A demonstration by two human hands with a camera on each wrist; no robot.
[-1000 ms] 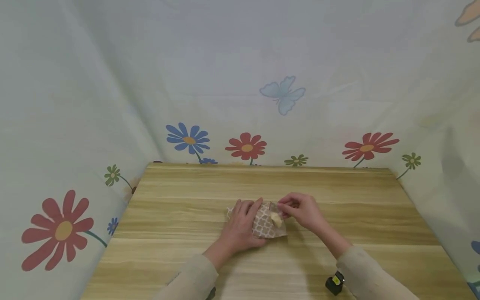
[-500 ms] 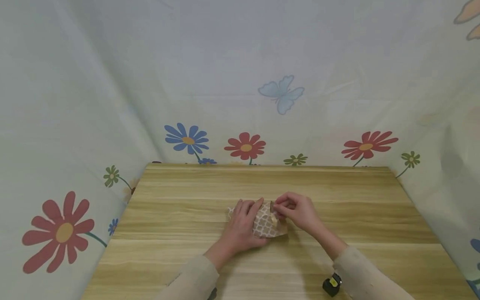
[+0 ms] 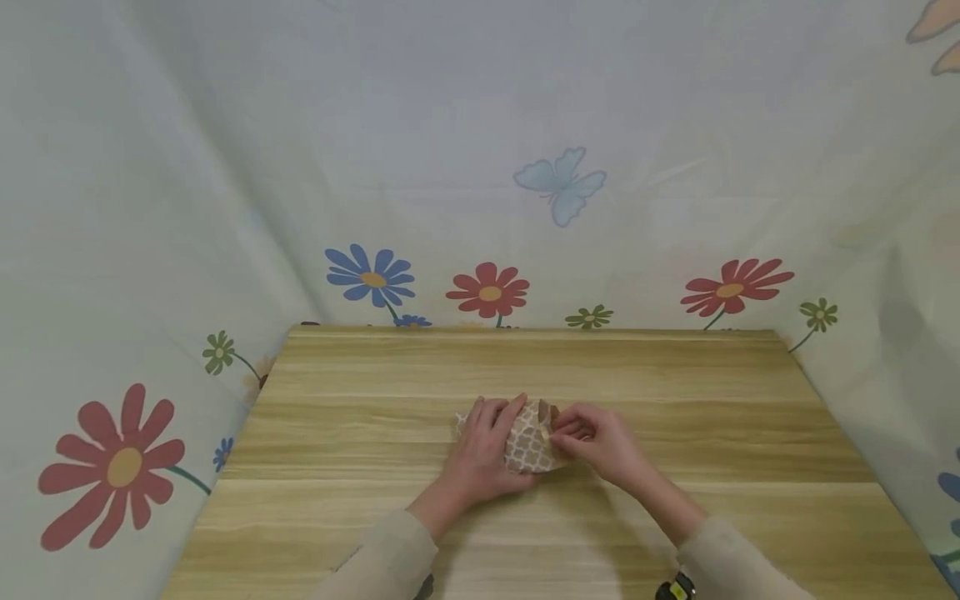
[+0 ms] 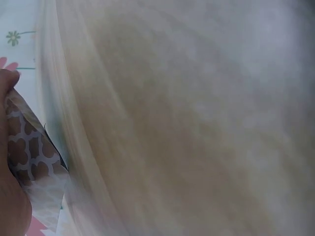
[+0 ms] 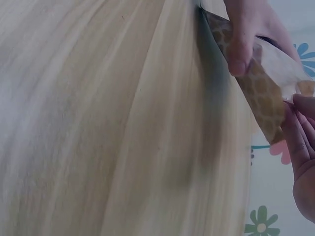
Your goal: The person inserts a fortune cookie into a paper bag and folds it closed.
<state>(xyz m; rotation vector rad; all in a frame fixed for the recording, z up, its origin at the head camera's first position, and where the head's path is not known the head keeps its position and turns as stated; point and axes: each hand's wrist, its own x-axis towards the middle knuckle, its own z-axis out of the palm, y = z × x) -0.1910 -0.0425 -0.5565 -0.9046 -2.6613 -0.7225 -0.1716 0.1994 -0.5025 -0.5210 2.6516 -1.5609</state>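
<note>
A tan paper packet (image 3: 528, 448) with a white lattice pattern lies near the middle of the table. My left hand (image 3: 480, 460) grips its left part, with the thumb on the near side and the fingers over the far side. At the packet's right end, my right hand (image 3: 606, 446) pinches the edge between thumb and fingers. A small pale piece shows there, mostly hidden. In the right wrist view, the packet (image 5: 261, 96) is held by both hands, and a whitish fold shows on it. The left wrist view catches only a patterned part of the packet (image 4: 32, 152).
The wood-grain table (image 3: 375, 375) spreads around both hands. Behind and beside it hangs a pale cloth (image 3: 450, 117) printed with flowers and butterflies. A black device (image 3: 677, 588) with a yellow mark sits by the right sleeve.
My right hand has shifted slightly nearer along the packet's right end. The pale piece there shows less than before, and a brown edge now shows above the fingers. My left hand stays put.
</note>
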